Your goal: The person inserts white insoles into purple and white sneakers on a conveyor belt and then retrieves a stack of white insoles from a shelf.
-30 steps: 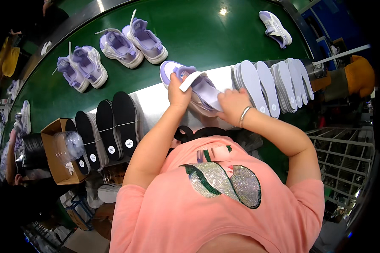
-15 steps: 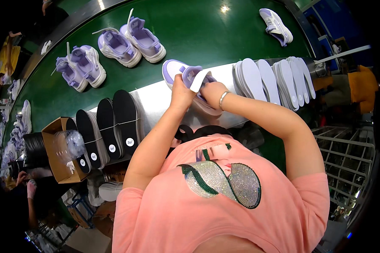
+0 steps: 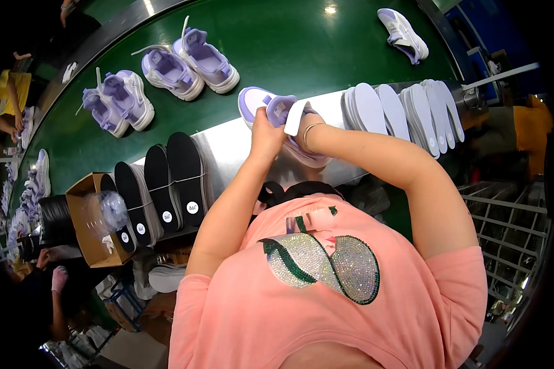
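Note:
A white and lilac sneaker (image 3: 251,103) is in front of me at the metal edge strip, its toe pointing away to the left. My left hand (image 3: 266,134) is closed round its near left side, by the raised lilac tongue. My right hand (image 3: 314,130), with a bracelet at the wrist, reaches into the shoe's opening, and its fingers are hidden there. A white strap (image 3: 295,118) stands up between the two hands. Whether the right hand holds anything inside the shoe does not show.
Stacks of pale insoles (image 3: 368,107) are at the right, tied stacks of black insoles (image 3: 188,169) at the left. Beside these is a cardboard box (image 3: 83,212) with clear plastic. More sneakers (image 3: 206,61) stand on the green table (image 3: 277,46). A wire rack (image 3: 505,227) is at the right.
My right hand has pushed deeper into the shoe, moving left, so that fewer of its fingers show. The left hand keeps its hold with little movement.

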The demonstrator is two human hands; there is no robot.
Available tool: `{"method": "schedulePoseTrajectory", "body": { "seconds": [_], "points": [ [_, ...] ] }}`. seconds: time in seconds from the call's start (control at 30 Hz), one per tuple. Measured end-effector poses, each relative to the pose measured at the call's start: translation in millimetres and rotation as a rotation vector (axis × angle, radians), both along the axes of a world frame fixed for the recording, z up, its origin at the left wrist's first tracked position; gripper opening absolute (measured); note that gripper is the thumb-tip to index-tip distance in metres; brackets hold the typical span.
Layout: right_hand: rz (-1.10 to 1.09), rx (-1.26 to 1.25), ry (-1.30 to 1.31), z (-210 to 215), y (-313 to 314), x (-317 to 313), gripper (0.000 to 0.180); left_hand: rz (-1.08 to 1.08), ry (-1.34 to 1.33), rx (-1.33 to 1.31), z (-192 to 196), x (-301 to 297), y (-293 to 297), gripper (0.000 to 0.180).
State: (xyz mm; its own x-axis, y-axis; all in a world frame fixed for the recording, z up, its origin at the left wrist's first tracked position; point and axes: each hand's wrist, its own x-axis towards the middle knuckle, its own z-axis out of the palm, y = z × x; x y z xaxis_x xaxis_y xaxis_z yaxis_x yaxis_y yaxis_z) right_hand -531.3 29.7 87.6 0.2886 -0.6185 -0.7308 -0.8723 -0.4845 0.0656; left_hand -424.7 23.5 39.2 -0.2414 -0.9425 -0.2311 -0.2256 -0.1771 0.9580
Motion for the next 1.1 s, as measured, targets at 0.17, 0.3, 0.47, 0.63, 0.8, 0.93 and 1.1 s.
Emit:
{"method": "schedulePoseTrajectory", "body": {
  "seconds": [0.17, 0.3, 0.47, 0.63, 0.8, 0.93, 1.1],
  "points": [
    [-0.059, 0.156, -0.05, 17, 12, -12, 0.038, -0.033, 0.041, -0.095, -5, -1, 1, 0.047],
    [-0.133, 0.288, -0.083, 31, 31, -28, 0.035, -0.071, 0.056, -0.131, -11, 1, 3, 0.046],
    [-0.112, 0.285, -0.126, 6, 37, -36, 0.03, -0.107, 0.115, -0.114, -18, -3, 0, 0.047],
    [-0.207, 0.222, -0.525, 8, 37, -51, 0.034, -0.178, 0.038, -0.454, -7, 3, -6, 0.043],
    [-0.579, -0.33, -1.198, 20, -4, -147, 0.029, 0.082, 0.073, -0.117, 3, 36, -18, 0.045],
    [-1.172, -0.674, -0.765, -18, -37, -287, 0.038, 0.074, -0.123, -0.259, 4, 31, -2, 0.058],
    [-1.587, -0.767, -0.254, -50, -60, -416, 0.042, 0.156, -0.277, -0.211, -21, 27, 28, 0.068]
  ]
}}
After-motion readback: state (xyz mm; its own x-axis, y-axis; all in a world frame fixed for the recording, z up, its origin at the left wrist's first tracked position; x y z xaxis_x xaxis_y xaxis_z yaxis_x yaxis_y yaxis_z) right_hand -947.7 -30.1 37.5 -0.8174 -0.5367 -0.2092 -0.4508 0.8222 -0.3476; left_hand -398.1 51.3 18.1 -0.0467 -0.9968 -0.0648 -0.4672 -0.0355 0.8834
